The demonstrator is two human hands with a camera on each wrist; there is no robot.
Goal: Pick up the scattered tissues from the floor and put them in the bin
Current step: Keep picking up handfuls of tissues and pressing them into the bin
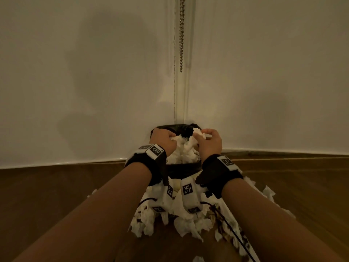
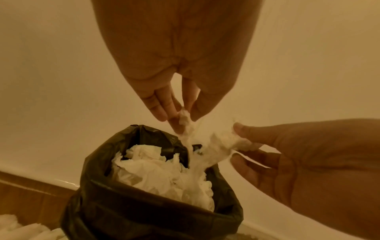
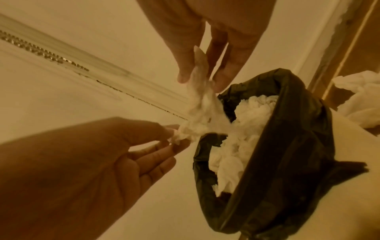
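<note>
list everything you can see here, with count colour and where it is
bin: one, lined with a black bag, in the corner where two walls meet
tissues in bin: a white heap, count unclear, filling it to the rim
held tissue: one white clump, stretched between both hands above the bin's mouth
tissues on floor: many, white, crumpled, piled in front of the bin
floor: brown wood
walls: two, white
bead chain: one, metallic, hanging in the corner above the bin
wrist cameras: two, white with black square markers, on black straps
left hand: pinches one end of the held tissue
right hand: pinches the other end
</note>
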